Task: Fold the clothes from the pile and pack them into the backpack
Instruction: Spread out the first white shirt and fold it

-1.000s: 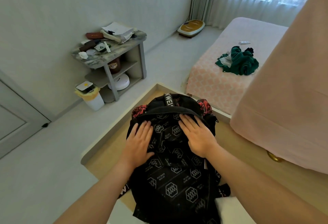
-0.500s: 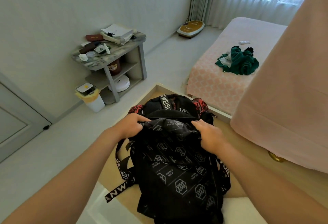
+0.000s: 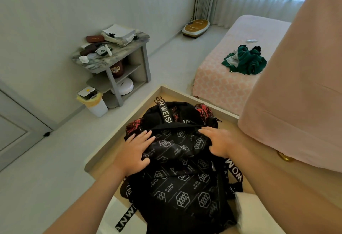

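A black backpack (image 3: 183,187) with white hexagon prints and lettered straps lies on the wooden platform in front of me. Red-and-black patterned cloth (image 3: 203,109) shows at its top opening. My left hand (image 3: 136,152) lies flat on the upper left of its front flap, fingers straight. My right hand (image 3: 219,142) rests on the upper right of the flap, fingers spread over the fabric. A crumpled pile of green clothes (image 3: 246,60) lies on the pink bed, well beyond the backpack.
The wooden platform (image 3: 129,122) has a raised pale rim. A pink bed (image 3: 222,78) stands ahead, pink fabric (image 3: 296,85) hangs at right. A cluttered grey side table (image 3: 111,57), a small bin (image 3: 94,102) and a door (image 3: 16,132) lie left.
Both hands gripped and lifted the backpack's top edge half a second ago. Now they lie flat on the flap again, and the backpack has settled down.
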`<state>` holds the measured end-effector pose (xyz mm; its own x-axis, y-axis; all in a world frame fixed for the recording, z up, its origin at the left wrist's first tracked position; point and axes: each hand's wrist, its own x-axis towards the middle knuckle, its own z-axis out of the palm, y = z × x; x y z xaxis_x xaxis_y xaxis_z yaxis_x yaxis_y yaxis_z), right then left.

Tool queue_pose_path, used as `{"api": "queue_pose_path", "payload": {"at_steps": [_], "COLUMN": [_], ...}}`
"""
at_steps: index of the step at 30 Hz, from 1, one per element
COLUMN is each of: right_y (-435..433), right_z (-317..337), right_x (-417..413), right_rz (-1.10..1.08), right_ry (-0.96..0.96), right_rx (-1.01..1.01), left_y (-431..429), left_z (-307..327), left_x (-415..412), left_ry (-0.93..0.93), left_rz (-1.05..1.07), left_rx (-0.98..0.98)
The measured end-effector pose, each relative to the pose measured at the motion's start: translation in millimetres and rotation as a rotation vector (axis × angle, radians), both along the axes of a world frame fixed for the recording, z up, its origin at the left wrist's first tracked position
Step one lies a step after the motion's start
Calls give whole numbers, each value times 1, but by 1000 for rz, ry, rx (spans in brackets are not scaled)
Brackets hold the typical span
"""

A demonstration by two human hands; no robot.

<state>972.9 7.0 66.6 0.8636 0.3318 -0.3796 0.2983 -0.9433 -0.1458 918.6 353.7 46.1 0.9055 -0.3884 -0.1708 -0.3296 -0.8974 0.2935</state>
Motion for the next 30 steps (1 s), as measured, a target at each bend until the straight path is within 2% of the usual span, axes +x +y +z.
{"api": "queue_pose_path", "payload": {"at_steps": [2,5,8,10,12,14,17,19,21,23,25,30], "right_y": [2,5,0,-13,-35,-65,-115,-143,-162,-178,-190,-205], "right_z": [-9,-18,-17,-10,-6,-9,-29,-51,-73,-89,-99,-110], "right_x": [-2,-4,-14,-27,-44,-64,-104,-134,-165,-193,-215,-246], "right_rz": [-15,-7,-98,-169,-220,-254,-317,-310,-270,-245,-272,-313], "right_ry": [66,101,93,-23,-192,-229,19,188,242,189,115,-75], "right_rx": [-48,-31,204,418,520,461,289,178,93,77,84,137], "left_y": [2,-8,-33,-58,-91,-132,-201,-244,-280,-306,-323,-358], "left_z": [-10,1,21,30,36,39,34,21,0,-25,-45,-59], "left_x": [0,11,17,13,4,-10,-39,-62,-87,-111,-131,-154], "left_ry": [128,190,14,-123,-219,-228,-31,148,351,482,530,495], "left_rz": [23,103,152,195,210,164,104,85,92,106,142,309], "left_rx": [23,9,137,158,46,-153,-379,-414,-430,-374,-275,-208]}}
